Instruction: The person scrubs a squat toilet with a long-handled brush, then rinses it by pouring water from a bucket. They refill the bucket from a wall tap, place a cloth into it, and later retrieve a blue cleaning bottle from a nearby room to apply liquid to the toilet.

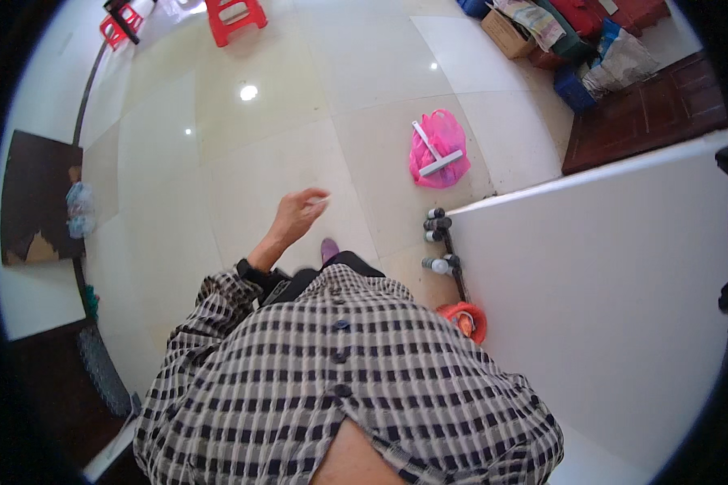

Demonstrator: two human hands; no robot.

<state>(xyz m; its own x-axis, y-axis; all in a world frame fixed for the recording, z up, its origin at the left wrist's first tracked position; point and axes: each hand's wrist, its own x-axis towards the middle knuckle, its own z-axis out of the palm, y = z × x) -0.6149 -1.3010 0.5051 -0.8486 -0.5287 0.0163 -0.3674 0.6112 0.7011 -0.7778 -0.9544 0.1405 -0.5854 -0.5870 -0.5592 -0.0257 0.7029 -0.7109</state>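
My left hand (300, 212) hangs over the tiled floor (279, 145) in front of my body, its fingers curled, with something small and whitish at the fingertips that is too blurred to name. My right hand is out of view. Ahead to the right, a pink plastic bag (452, 133) lies on the floor with a white T-shaped squeegee (440, 163) resting on top. Below it, several small bottles (438, 224) stand along the base of a white wall or panel (582, 273).
A red basket (479, 327) with things in it sits near my right side. Red plastic stools (236, 18) stand ahead. At the upper right are a cardboard box (506, 33), bags and a brown wooden door (643, 115). A clear plastic bag (80, 209) hangs by a dark board (39, 194) at left.
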